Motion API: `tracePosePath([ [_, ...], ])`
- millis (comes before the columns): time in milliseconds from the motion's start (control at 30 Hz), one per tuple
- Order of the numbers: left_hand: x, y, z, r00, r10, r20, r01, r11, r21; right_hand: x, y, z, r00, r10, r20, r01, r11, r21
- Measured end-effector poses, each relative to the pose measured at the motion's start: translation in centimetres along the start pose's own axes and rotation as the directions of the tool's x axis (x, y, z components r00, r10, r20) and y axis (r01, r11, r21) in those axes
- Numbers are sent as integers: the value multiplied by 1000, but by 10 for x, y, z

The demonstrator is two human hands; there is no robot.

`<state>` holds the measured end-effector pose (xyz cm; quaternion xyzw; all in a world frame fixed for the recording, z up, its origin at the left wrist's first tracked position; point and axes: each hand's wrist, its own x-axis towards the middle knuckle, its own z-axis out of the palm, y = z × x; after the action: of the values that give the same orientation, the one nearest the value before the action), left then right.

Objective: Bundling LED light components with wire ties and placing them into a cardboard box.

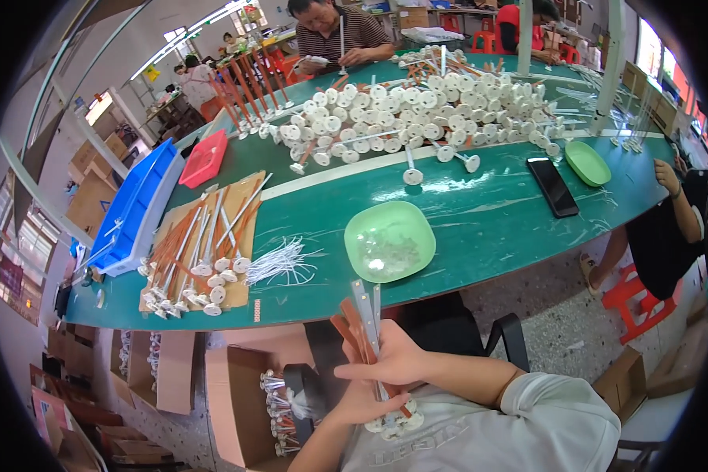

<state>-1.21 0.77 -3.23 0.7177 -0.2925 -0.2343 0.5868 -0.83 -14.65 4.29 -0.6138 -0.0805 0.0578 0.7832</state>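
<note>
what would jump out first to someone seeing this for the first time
The great heap of white disc-footed rods spread over the far half of the green table strikes first. Near the front edge sits a pale green square dish. Lowest in view, the right hand and left hand grip a bundle of grey and brown strips.

Hidden and cut-off parts

The left hand (362, 403) sits partly behind the rod bundle (367, 330); at 6 o'clock, both forearms leave the frame.
</note>
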Motion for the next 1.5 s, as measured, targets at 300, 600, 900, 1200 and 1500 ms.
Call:
tracePosePath([
  [300, 3, -15, -24, 828, -35, 560, 187, 958, -216, 5, 14, -7, 842, -108, 528, -129, 911, 392],
  [600, -4, -5, -20, 969, 37, 244, 20, 973, -230, 7, 14, 11, 962, 98, 254, -146, 973, 177],
  [900, 0, 3, -22, 986, -69, 149, 111, 950, -292, 33, -3, 12, 982, 74, 172, -64, 996, -63],
  [1200, -9, -4, -22, 982, 153, 110, -33, 714, -699, 52, 2, 18, 946, 116, 302, -85, 990, -113],
  [1500, -9, -6, -43, 911, -97, -400, -261, 615, -744, 91, 7, 33, 975, -184, 124, 213, 929, -302],
])
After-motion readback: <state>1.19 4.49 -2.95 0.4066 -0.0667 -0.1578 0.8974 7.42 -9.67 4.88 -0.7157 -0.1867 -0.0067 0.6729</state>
